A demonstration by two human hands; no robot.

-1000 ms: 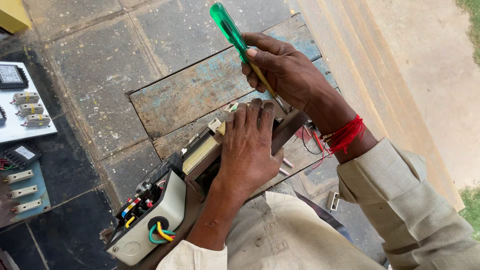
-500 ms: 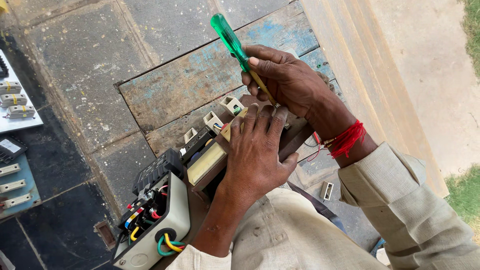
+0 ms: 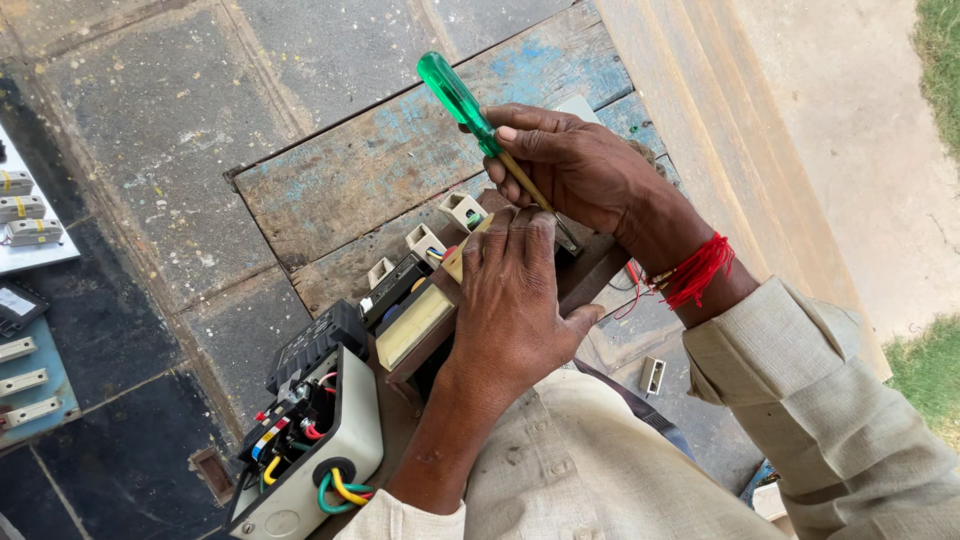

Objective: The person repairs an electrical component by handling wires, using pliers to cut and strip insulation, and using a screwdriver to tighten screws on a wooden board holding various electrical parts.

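The screwdriver (image 3: 470, 110), green-handled, is gripped in the right hand (image 3: 580, 165) at 12 o'clock, its tip down at the wooden board's (image 3: 590, 275) white terminals (image 3: 462, 210). The left hand (image 3: 515, 300) lies flat, pinning the board. This looks like screw-tightening; next needs steady downward pressure while turning.

Green-handled screwdriver (image 3: 462, 103), red wrist thread (image 3: 697, 272), yellow-and-green wires (image 3: 340, 491), beige sleeves (image 3: 820, 400)
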